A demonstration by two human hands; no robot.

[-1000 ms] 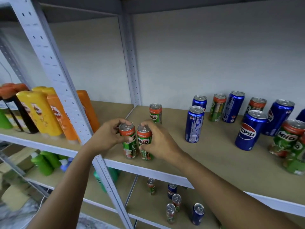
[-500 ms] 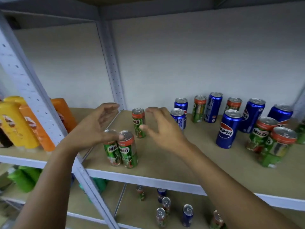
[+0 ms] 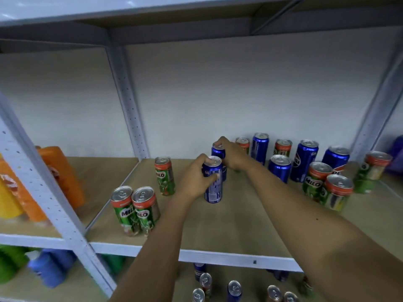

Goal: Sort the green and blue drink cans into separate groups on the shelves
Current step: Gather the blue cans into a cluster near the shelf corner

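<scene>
Left hand (image 3: 194, 182) grips the near blue Pepsi can (image 3: 213, 180); right hand (image 3: 231, 152) grips the far blue can (image 3: 218, 150); likely clearing both from the 3 Milo cans (image 3: 135, 211) at left.

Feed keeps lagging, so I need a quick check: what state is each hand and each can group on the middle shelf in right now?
Left hand: grips the near blue can.
Near blue can: upright, held.
Right hand: grips the far blue can from above.
Far blue can: upright, held.
Green Milo pair: upright, side by side at the front edge.
Single Milo can: upright, alone.
Cans at right: upright, green and blue mixed.
</scene>
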